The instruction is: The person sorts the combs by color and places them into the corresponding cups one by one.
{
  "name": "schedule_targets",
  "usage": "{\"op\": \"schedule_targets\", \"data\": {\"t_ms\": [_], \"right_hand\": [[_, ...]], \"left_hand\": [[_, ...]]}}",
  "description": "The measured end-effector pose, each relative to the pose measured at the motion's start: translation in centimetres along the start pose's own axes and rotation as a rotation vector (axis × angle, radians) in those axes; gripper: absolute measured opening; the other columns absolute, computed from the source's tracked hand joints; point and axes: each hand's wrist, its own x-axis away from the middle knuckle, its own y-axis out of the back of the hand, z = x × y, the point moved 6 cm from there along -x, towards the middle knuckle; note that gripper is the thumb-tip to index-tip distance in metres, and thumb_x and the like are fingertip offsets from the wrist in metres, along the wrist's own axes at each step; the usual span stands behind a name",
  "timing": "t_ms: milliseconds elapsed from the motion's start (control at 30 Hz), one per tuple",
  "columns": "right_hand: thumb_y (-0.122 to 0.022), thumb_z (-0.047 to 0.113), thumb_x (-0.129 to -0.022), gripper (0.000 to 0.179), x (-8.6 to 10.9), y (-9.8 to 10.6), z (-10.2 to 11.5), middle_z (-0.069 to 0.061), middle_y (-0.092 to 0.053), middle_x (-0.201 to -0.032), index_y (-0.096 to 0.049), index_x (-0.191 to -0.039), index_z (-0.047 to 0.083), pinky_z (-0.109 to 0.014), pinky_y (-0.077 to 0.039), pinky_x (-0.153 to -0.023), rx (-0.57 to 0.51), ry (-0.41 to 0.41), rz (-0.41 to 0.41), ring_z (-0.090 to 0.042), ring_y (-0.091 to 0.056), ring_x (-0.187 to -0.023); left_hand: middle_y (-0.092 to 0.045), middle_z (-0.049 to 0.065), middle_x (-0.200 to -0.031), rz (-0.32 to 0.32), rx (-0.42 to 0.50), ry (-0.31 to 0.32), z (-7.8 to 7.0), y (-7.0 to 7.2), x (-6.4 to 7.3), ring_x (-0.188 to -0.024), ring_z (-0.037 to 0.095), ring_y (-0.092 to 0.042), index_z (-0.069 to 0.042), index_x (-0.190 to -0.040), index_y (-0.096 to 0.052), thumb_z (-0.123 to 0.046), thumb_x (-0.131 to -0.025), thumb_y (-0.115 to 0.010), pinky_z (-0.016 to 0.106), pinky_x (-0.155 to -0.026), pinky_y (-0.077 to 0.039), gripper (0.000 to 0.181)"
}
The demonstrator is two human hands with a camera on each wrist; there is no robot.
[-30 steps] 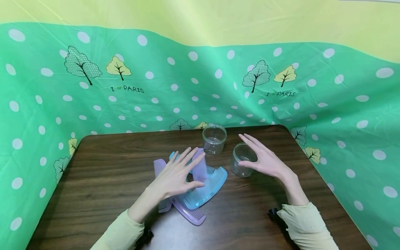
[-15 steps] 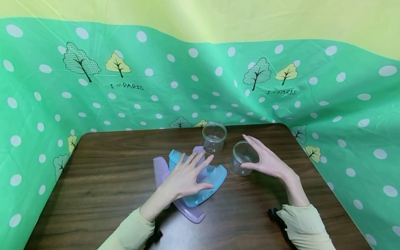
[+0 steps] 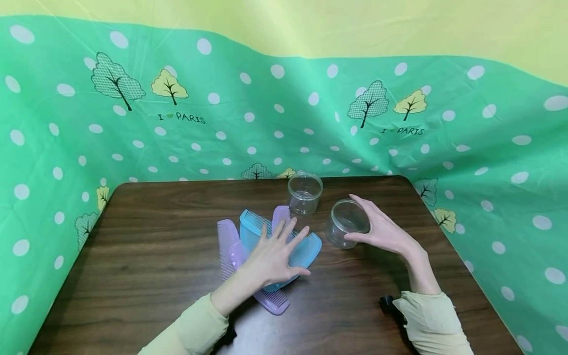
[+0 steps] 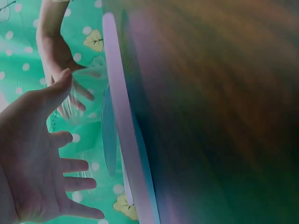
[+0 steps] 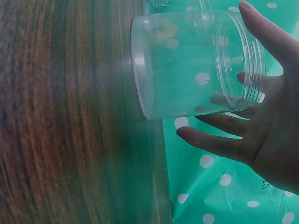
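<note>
My left hand [image 3: 275, 261], fingers spread straight, hovers over a heap of overlapping combs. Among them show a blue comb [image 3: 253, 228], a purple comb [image 3: 227, 239] at the left, another purple comb [image 3: 276, 301] at the front and one more purple comb [image 3: 281, 214] behind. The hand hides the middle of the heap. In the left wrist view a gap separates the palm from a purple comb [image 4: 119, 98]. My right hand [image 3: 383, 229] is spread around the rim of a clear jar [image 3: 338, 224] standing upright; in the right wrist view its fingers [image 5: 212, 142] stay splayed, and contact is unclear.
A second clear jar [image 3: 304, 199] stands behind, close to the table's back edge. Brown wood-grain table [image 3: 164, 256] reaches out left of the combs. A green dotted cloth [image 3: 248, 143] hangs behind and along both sides.
The left hand has moved right and slightly forward across the combs, uncovering those at the left. The right hand has shifted slightly right, while the jars and combs keep their places.
</note>
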Motion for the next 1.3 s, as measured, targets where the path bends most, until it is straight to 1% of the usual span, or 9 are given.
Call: {"op": "schedule_targets", "data": {"t_ms": [200,400,600,700,833,967,1133,1233,1300], "right_hand": [[-0.082,0.056,-0.082,0.106,0.0,-0.1,-0.2,-0.015,-0.038,-0.16,-0.018,-0.164,0.033,-0.065,-0.047,-0.105,-0.016,-0.017,0.009,-0.037,-0.046,-0.139],[-0.079,0.059,-0.083,0.106,0.1,-0.2,-0.3,-0.015,-0.036,-0.161,-0.018,-0.165,0.03,-0.066,-0.046,-0.106,-0.016,-0.029,0.01,-0.037,-0.045,-0.14],[-0.08,0.058,-0.082,0.106,0.1,-0.1,-0.4,-0.014,-0.036,-0.161,-0.02,-0.164,0.027,-0.065,-0.046,-0.106,-0.007,-0.031,0.002,-0.036,-0.044,-0.141],[-0.08,0.059,-0.082,0.106,0.0,-0.1,-0.4,-0.013,-0.037,-0.16,-0.021,-0.164,0.027,-0.064,-0.047,-0.105,-0.006,-0.033,0.003,-0.035,-0.045,-0.14],[-0.079,0.061,-0.082,0.107,0.0,-0.2,-0.4,-0.013,-0.038,-0.159,-0.021,-0.164,0.027,-0.063,-0.047,-0.104,-0.008,-0.032,0.013,-0.036,-0.046,-0.139],[-0.08,0.06,-0.082,0.107,-0.1,-0.3,-0.3,-0.013,-0.039,-0.157,-0.021,-0.164,0.026,-0.063,-0.048,-0.104,-0.02,-0.032,0.015,-0.036,-0.047,-0.137],[-0.081,0.061,-0.08,0.109,-0.2,-0.4,-0.2,-0.013,-0.039,-0.157,-0.02,-0.164,0.026,-0.064,-0.048,-0.105,-0.035,-0.052,0.011,-0.035,-0.047,-0.137],[-0.081,0.062,-0.079,0.11,-0.3,-0.5,-0.2,-0.013,-0.039,-0.158,-0.021,-0.163,0.025,-0.065,-0.047,-0.106,-0.045,-0.064,0.006,-0.035,-0.046,-0.138],[-0.082,0.061,-0.078,0.11,-0.3,-0.5,-0.1,-0.013,-0.039,-0.159,-0.022,-0.163,0.024,-0.065,-0.047,-0.107,-0.048,-0.064,-0.002,-0.036,-0.046,-0.139]], "left_hand": [[-0.029,0.011,-0.169,0.025,-0.044,0.022,-1.0,-0.4,0.0,-0.155,0.037,-0.034,-0.033,-0.164,-0.022,-0.078,-0.083,-0.063,0.072,-0.114,-0.037,0.101],[-0.039,0.013,-0.163,0.038,-0.1,0.024,-2.0,-0.7,-0.1,-0.146,0.033,-0.046,-0.029,-0.164,-0.025,-0.078,-0.085,-0.061,0.059,-0.105,-0.051,0.1],[-0.051,0.009,-0.145,0.013,-0.173,0.038,-2.7,-0.7,-0.4,-0.131,0.025,-0.052,-0.02,-0.158,-0.039,-0.081,-0.083,-0.06,0.043,-0.083,-0.058,0.099],[-0.055,0.008,-0.134,-0.006,-0.194,0.049,-2.9,-0.7,-0.4,-0.124,0.023,-0.054,-0.015,-0.15,-0.049,-0.077,-0.082,-0.066,0.035,-0.069,-0.057,0.094],[-0.057,0.008,-0.126,-0.049,-0.249,0.041,-3.0,-0.7,-0.4,-0.114,0.021,-0.057,-0.011,-0.136,-0.059,-0.07,-0.079,-0.074,0.03,-0.059,-0.055,0.083],[-0.059,0.007,-0.117,-0.086,-0.293,0.026,-3.2,-0.8,-0.3,-0.104,0.02,-0.058,-0.009,-0.123,-0.065,-0.064,-0.077,-0.079,0.029,-0.055,-0.055,0.073],[-0.06,0.008,-0.111,-0.116,-0.297,0.024,-3.2,-0.8,-0.5,-0.102,0.021,-0.059,-0.006,-0.116,-0.067,-0.059,-0.075,-0.083,0.029,-0.055,-0.057,0.068],[-0.06,0.009,-0.112,-0.113,-0.302,0.023,-3.2,-0.7,-0.6,-0.104,0.021,-0.06,-0.004,-0.116,-0.068,-0.057,-0.075,-0.083,0.029,-0.056,-0.058,0.068],[-0.06,0.009,-0.112,-0.094,-0.297,0.024,-3.1,-0.8,-0.7,-0.104,0.022,-0.059,-0.003,-0.114,-0.069,-0.054,-0.076,-0.083,0.029,-0.056,-0.058,0.065]]}}
